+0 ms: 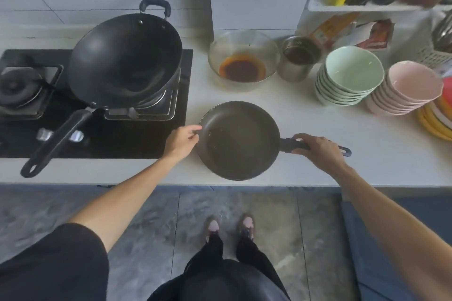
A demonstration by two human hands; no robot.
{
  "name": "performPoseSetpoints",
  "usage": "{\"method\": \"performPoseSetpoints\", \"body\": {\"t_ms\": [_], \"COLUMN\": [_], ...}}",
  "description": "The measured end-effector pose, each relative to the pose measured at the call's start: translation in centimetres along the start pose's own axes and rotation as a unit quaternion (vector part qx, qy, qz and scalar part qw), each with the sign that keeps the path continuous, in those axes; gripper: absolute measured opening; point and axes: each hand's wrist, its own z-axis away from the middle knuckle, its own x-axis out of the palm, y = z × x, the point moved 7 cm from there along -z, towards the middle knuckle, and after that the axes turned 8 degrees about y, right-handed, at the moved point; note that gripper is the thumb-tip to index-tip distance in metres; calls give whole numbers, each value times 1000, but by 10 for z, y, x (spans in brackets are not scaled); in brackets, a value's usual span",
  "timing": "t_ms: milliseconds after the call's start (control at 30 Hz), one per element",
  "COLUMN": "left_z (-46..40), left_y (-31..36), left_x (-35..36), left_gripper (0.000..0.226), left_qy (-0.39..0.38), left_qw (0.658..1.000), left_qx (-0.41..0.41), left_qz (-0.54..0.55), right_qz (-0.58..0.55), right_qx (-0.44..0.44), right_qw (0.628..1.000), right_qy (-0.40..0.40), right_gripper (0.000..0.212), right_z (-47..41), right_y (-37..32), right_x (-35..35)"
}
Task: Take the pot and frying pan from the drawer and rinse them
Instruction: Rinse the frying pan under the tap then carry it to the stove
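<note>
A dark frying pan (239,140) lies flat on the white counter (367,154) near its front edge, handle pointing right. My right hand (318,150) grips that black handle from above. My left hand (183,138) is at the pan's left rim, fingertips pinching or touching its edge. A large black wok-style pot (124,58) with a long handle sits on the right burner of the gas stove (22,90).
Behind the pan stand a glass bowl (243,56) with red-brown sauce and a steel cup (298,58). Stacks of green bowls (349,76), pink bowls (408,88) and yellow plates fill the right. A white rack (367,7) with bottles hangs above.
</note>
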Motion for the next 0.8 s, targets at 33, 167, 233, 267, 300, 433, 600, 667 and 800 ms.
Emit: {"method": "performPoseSetpoints", "body": {"t_ms": [33, 167, 233, 267, 300, 433, 600, 667, 800], "left_z": [-3, -13, -16, -17, -18, -14, 4, 19, 74], "left_y": [-3, -15, -19, -20, -21, -21, -27, -20, -5], "left_x": [2, 7, 7, 6, 7, 9, 1, -21, -67], "left_gripper": [35, 34, 33, 33, 32, 34, 46, 46, 41], "left_qy": [2, -1, -5, -12, -17, -52, -100, -80, -59], "left_qw": [1000, 999, 999, 999, 999, 996, 988, 986, 982], "left_qx": [8, 33, 41, 42, 46, 72, 88, 103, 118], "left_qz": [5, 20, 20, 19, 23, 30, -74, -100, -138], "right_qz": [13, 41, 44, 45, 47, 72, 47, 45, 36], "right_qx": [1, 1, 5, 9, 17, 74, 32, 13, 1], "right_qw": [1000, 998, 997, 997, 996, 993, 997, 998, 996], "right_qy": [1, 43, 66, 69, 68, 49, 47, 39, 76], "right_gripper": [28, 28, 29, 29, 30, 41, 57, 56, 42], "right_z": [-1, -1, 0, -1, -1, 5, 42, 61, 109], "right_y": [0, -5, -8, -8, -9, -25, -67, -78, -101], "right_x": [5, 14, 16, 19, 22, 31, 32, 22, -17]}}
